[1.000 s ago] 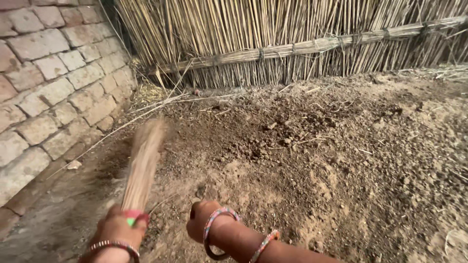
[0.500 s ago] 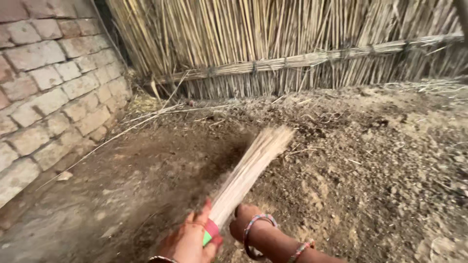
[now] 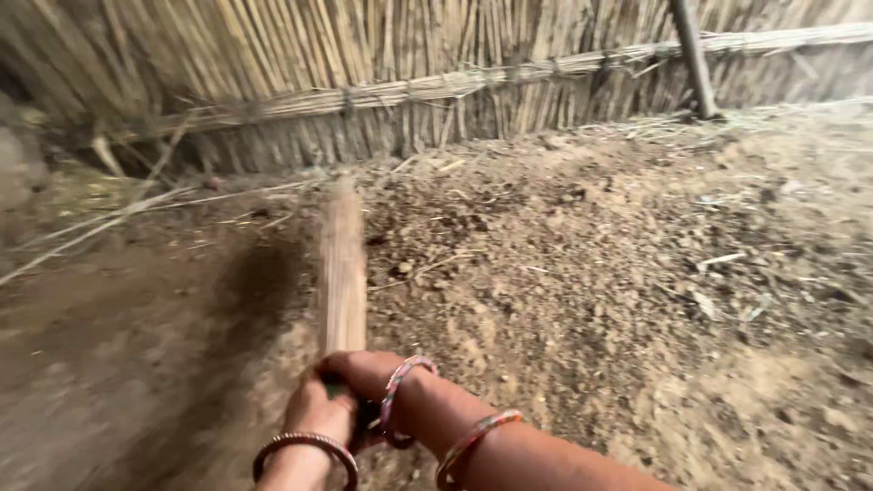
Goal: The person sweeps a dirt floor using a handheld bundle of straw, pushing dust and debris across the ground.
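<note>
Reed fencing (image 3: pixel 436 82), bound by a horizontal bundle of stalks and propped by a dark post (image 3: pixel 693 56), closes off the back of a yard of loose, crumbly earth (image 3: pixel 591 300). Taking the straw broom (image 3: pixel 344 264) as the landmark: it lies near the middle of the view, its handle end at the bottom and its bristle end pointing away toward the fence, blurred by motion. To the broom's right the earth is heaped, lumpy and strewn with bits of straw; to its left the ground is flatter, darker and smoother. A few long loose stalks (image 3: pixel 109 223) lie well beyond the broom's left side, near the foot of the fence.

Both hands meet at the broom's near end. The left hand (image 3: pixel 314 409) wraps the bundle from the left, fingers closed around it, a dark beaded bangle on the wrist. The right hand (image 3: pixel 364 373) comes across from the right and closes its grip on the same end, just above the left, with coloured bangles (image 3: pixel 400 382) on the wrist and forearm. Holding the short bundle low with both hands together probably gives firmer pressure against the soil, and the bristles seem to meet the ground where rough earth borders smooth.
</note>
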